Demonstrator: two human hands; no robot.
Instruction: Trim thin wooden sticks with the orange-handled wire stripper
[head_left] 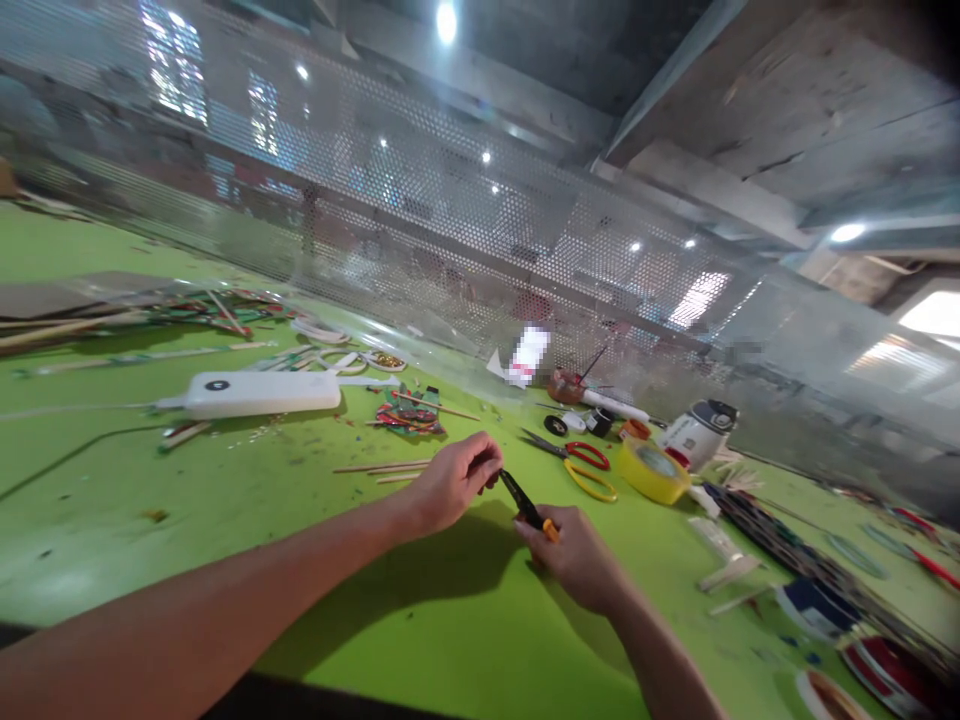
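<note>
Black-and-orange hand tool (523,500) is held in the right hand (574,555), above the near part of a green table (465,650). Scraps are strewn over the tabletop; a clear, perforated partition (450,230) is stood along its far edge, under a concrete ceiling (712,90) lit by lamps (446,22). One pair of scissors (564,451), with one red and one yellow handle loop, one yellow tape roll (637,475) and one white corded device (262,393) can be counted; at least two thin sticks (382,467) are seen beside the left hand (454,485). The tool's long axis is slanted, its black tip pointed toward the far edge and the left hand, whose fingers are bunched narrowly there; whether anything is gripped by them cannot be told.
</note>
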